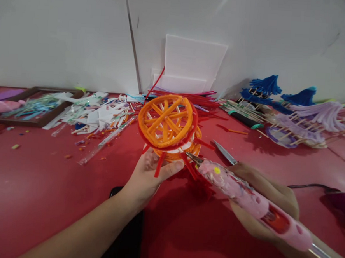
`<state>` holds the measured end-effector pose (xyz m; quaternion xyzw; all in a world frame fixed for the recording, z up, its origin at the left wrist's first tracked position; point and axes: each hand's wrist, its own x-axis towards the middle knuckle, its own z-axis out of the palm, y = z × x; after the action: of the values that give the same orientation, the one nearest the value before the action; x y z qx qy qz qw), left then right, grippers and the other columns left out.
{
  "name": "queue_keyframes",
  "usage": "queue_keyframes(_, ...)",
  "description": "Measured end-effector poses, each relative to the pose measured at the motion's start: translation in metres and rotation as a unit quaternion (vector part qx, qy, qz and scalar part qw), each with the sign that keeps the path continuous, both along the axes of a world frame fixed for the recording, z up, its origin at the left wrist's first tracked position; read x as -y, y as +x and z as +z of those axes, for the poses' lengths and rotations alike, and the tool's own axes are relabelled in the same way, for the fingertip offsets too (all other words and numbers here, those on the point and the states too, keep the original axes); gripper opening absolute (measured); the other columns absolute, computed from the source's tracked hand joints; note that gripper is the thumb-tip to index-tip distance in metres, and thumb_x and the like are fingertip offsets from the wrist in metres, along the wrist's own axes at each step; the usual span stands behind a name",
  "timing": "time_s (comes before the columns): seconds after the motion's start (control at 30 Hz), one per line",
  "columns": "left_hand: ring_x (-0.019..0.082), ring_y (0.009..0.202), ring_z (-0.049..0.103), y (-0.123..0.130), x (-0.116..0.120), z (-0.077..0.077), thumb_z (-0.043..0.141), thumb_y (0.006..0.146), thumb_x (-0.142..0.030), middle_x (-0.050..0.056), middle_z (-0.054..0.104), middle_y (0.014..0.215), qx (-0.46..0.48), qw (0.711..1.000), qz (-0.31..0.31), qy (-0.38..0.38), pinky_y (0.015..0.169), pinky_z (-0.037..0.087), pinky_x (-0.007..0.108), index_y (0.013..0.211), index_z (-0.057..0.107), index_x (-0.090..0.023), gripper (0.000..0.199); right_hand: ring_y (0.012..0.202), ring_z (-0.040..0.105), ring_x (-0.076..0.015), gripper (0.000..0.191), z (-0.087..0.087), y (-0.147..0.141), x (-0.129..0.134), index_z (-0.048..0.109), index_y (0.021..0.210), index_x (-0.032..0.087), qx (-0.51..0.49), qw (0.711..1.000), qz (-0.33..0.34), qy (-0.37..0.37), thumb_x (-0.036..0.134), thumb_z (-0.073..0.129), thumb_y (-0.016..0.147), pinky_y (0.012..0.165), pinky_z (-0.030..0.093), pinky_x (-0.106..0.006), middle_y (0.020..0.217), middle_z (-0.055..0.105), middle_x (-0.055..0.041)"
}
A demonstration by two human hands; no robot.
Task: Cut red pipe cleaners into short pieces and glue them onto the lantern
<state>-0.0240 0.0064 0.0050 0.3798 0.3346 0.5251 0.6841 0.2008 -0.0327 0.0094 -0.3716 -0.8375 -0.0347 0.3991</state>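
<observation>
Head view: the left hand (pixel 147 178) grasps one orange pipe-cleaner lattice (pixel 165 121) above the middle of the red bench (pixel 40 191), its spoked face tilted toward the camera. The right hand (pixel 273 193) clutches one pink glue gun (pixel 247 198), long axis slanting from near right, nozzle (pixel 194 159) pointing up-left at the lattice. One metal blade (pixel 225 152) lies behind, partly hidden by the right hand. At least two white boards (pixel 194 56) lean at the far edge; one brown frame (pixel 23 122) lies toward the far left corner.

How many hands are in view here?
2: the left hand holds the orange-and-red craft piece near the centre; the right hand grips the pink glue gun.
</observation>
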Motion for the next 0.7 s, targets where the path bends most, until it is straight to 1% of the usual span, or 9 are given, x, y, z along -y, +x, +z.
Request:
queue_keyframes(0.1,0.014,0.078,0.07,0.0001,-0.0002,-0.0004,0.088,0.064,-0.026,0.002,0.077,0.088,0.006,1.0,-0.004,0.011,0.081,0.057,0.026,0.085,0.073,-0.022,0.026,0.07,0.068,-0.0183,0.017,-0.0032,0.0005,0.0013,0.059,0.102,0.022,-0.02,1.0,0.006,-0.023,0.02,0.059,0.085,0.062,0.057,-0.031,0.084,0.069,-0.0041)
queue_keyframes(0.2,0.011,0.076,0.069,0.0001,0.0,-0.0001,0.087,0.065,-0.024,0.002,0.077,0.093,0.008,1.0,-0.011,0.013,0.083,0.056,0.025,0.087,0.074,-0.024,0.026,0.068,0.067,-0.0164,0.013,-0.0022,-0.0012,0.0019,0.058,0.097,0.023,-0.014,1.0,0.004,-0.012,0.019,0.058,0.084,0.061,0.056,-0.029,0.081,0.068,-0.0028)
queue_keyframes(0.27,0.011,0.076,0.069,0.0,0.0001,0.0005,0.086,0.067,-0.024,0.002,0.077,0.092,0.005,1.0,-0.02,0.016,0.085,0.056,0.025,0.086,0.074,-0.023,0.023,0.066,0.066,-0.015,0.013,0.0003,-0.0024,0.002,0.056,0.093,0.023,0.0,1.0,-0.001,0.001,0.015,0.056,0.083,0.059,0.055,-0.028,0.079,0.067,-0.0016)
queue_keyframes(0.37,0.014,0.079,0.069,-0.0002,0.0003,0.0017,0.086,0.066,-0.024,0.003,0.076,0.086,0.003,1.0,-0.023,0.017,0.086,0.056,0.028,0.083,0.073,-0.021,0.021,0.063,0.064,-0.0146,0.016,0.0036,-0.0033,0.0019,0.053,0.088,0.024,0.009,1.0,-0.013,0.009,0.009,0.053,0.081,0.056,0.054,-0.028,0.075,0.065,-0.0007)
queue_keyframes(0.47,0.014,0.075,0.068,-0.0003,0.0005,0.0024,0.086,0.066,-0.022,0.002,0.075,0.083,0.003,1.0,-0.019,0.014,0.083,0.056,0.027,0.08,0.073,-0.021,0.02,0.059,0.062,-0.0152,0.016,0.0038,-0.0028,0.002,0.051,0.085,0.024,0.004,1.0,-0.018,0.018,0.009,0.053,0.079,0.053,0.052,-0.028,0.072,0.064,-0.0005)
queue_keyframes(0.57,0.012,0.069,0.067,0.0002,0.0006,0.0026,0.085,0.066,-0.023,0.0,0.073,0.077,0.007,1.0,-0.016,0.019,0.079,0.056,0.025,0.08,0.073,-0.022,0.018,0.058,0.062,-0.0162,0.014,0.0018,-0.0016,0.0025,0.052,0.087,0.024,0.006,1.0,-0.026,0.012,0.013,0.053,0.079,0.053,0.053,-0.029,0.073,0.065,-0.0011)
queue_keyframes(0.63,0.013,0.071,0.068,0.0009,0.0006,0.0028,0.086,0.065,-0.024,0.0,0.072,0.074,0.012,1.0,-0.007,0.02,0.079,0.057,0.027,0.082,0.072,-0.023,0.022,0.06,0.064,-0.0173,0.013,0.0007,-0.0012,0.0025,0.053,0.091,0.024,0.008,0.999,-0.038,0.003,0.016,0.053,0.08,0.055,0.055,-0.03,0.074,0.066,-0.0019)
queue_keyframes(0.7,0.015,0.076,0.069,0.0016,0.0006,0.0028,0.086,0.064,-0.024,0.001,0.073,0.078,0.009,1.0,0.001,0.012,0.081,0.057,0.029,0.085,0.072,-0.022,0.025,0.059,0.063,-0.0175,0.014,0.0004,-0.0015,0.0019,0.053,0.093,0.024,0.005,0.999,-0.04,0.005,0.018,0.053,0.08,0.055,0.056,-0.03,0.072,0.065,-0.0018)
